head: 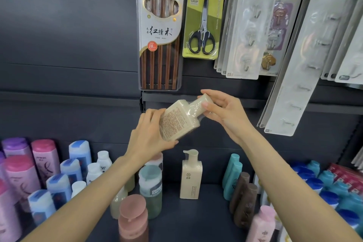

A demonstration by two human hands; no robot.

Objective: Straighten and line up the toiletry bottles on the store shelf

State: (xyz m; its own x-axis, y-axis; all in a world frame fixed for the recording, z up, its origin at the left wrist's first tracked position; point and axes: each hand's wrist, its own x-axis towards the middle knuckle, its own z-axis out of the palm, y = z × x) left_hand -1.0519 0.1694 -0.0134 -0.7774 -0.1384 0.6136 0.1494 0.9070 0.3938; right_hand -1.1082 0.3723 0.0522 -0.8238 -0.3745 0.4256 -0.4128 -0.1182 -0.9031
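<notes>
place: shop | proof: toiletry bottles [59, 173] in rows on shelf [212, 212]; carded scissors [202, 31] on pegs

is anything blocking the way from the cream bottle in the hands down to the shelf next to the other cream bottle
Nothing visible does. The held cream bottle, gripped by the left hand and right hand, hangs above bare shelf beside the standing cream pump bottle.

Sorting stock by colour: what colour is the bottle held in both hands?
Cream, with a printed text label, in the head view: the held bottle.
</notes>
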